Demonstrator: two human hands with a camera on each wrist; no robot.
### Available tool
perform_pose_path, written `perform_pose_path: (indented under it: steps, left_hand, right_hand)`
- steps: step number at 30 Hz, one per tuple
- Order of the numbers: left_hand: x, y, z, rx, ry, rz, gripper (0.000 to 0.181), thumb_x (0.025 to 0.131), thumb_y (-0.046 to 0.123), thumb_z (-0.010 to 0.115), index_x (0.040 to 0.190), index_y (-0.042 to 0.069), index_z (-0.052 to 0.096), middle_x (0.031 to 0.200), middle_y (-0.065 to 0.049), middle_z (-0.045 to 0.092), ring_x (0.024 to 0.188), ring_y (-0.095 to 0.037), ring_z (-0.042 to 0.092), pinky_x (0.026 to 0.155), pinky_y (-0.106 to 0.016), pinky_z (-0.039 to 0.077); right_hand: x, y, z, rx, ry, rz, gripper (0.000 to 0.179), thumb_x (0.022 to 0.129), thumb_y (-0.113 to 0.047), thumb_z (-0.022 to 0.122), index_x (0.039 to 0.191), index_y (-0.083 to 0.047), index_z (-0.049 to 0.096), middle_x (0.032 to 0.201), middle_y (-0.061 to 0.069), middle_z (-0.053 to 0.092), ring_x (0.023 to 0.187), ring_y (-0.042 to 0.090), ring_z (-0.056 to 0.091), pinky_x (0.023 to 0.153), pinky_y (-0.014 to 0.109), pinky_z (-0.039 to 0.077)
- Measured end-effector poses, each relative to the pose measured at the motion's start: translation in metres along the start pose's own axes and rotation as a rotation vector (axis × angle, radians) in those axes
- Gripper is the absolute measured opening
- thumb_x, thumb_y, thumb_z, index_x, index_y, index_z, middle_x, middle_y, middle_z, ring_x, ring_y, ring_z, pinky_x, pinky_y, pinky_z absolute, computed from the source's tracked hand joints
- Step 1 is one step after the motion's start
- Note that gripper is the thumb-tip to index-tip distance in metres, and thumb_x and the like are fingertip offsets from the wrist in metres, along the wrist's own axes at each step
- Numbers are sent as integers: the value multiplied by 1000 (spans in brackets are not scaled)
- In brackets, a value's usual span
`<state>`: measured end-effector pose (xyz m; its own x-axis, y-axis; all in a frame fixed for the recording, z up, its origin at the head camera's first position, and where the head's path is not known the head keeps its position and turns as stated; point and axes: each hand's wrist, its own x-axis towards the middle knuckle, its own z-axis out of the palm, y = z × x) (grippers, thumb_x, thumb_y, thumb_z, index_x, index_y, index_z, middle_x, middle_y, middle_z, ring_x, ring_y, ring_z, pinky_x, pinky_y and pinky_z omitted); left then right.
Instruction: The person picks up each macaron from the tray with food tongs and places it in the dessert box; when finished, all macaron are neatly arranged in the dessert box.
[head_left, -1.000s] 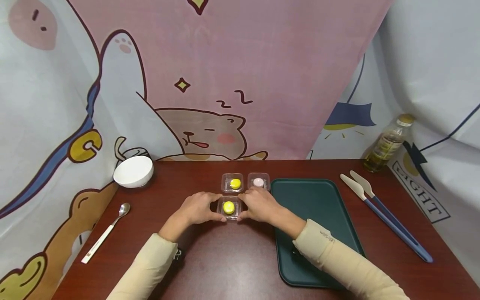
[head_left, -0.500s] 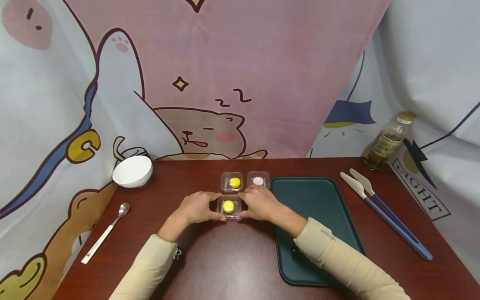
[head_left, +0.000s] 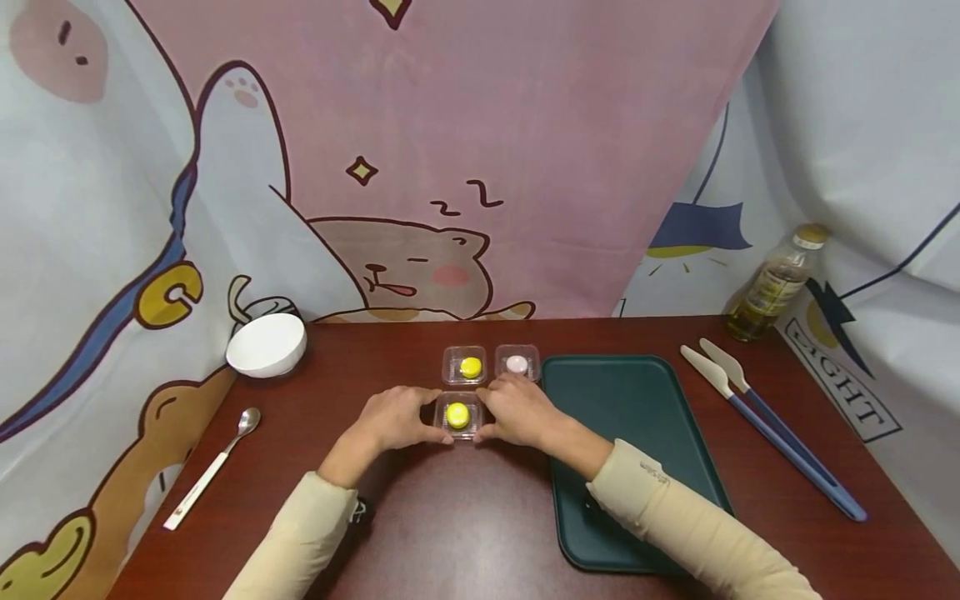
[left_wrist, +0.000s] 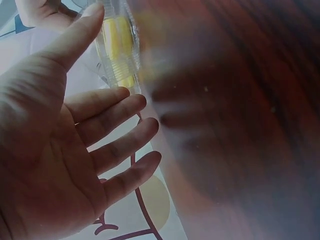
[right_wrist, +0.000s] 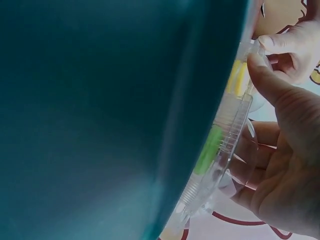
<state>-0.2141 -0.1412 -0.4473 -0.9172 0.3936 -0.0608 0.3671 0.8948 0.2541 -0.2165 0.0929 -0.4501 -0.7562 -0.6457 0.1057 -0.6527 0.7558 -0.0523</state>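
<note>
On the dark red-brown table, both hands frame a small clear plastic box (head_left: 459, 398) with a round yellow macaron-like piece (head_left: 457, 415) inside. My left hand (head_left: 396, 417) grips its left side, thumb at the near corner and index finger at the far one; the left wrist view shows the other fingers spread and loose. From the right side my right hand (head_left: 521, 408) holds the same box between thumb and fingers. Behind stand a clear box (head_left: 452, 367) with a yellow piece and another clear box (head_left: 532, 357) with a pale pink piece. A green piece (right_wrist: 208, 150) shows through clear plastic in the right wrist view.
A dark green tray (head_left: 630, 400) lies under the right forearm. Farther right are blue-handled tongs (head_left: 780, 442) and an oil bottle (head_left: 772, 287). On the left are a white bowl (head_left: 267, 345) and a spoon (head_left: 213, 467). Printed cloth hangs behind the table.
</note>
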Motion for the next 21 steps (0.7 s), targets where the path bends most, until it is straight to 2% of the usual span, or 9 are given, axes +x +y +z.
perform_pose_path:
  steps: [10,17,21]
  left_hand:
    - [2,1,-4,24,-5,-11,83,67,69,83,134,21,68,128,-2,72,107,-24,71,72,-45,56]
    - [-1,1,-7,55,-24,-56,89,66,72,82,135,17,68,130,-3,71,112,-28,70,75,-47,56]
    - [-3,0,-5,59,-10,-46,92,65,72,82,138,19,65,133,-2,70,115,-28,69,78,-50,56]
  right_hand:
    - [-1,4,-4,14,-23,11,73,77,-60,81,127,-8,69,113,8,73,112,25,66,107,43,49]
    - [-3,10,-8,49,-38,18,77,79,-61,79,131,-7,66,117,8,73,110,24,67,97,43,55]
    - [-5,16,-12,68,-21,13,75,82,-61,76,134,-8,65,121,8,72,113,24,67,95,43,56]
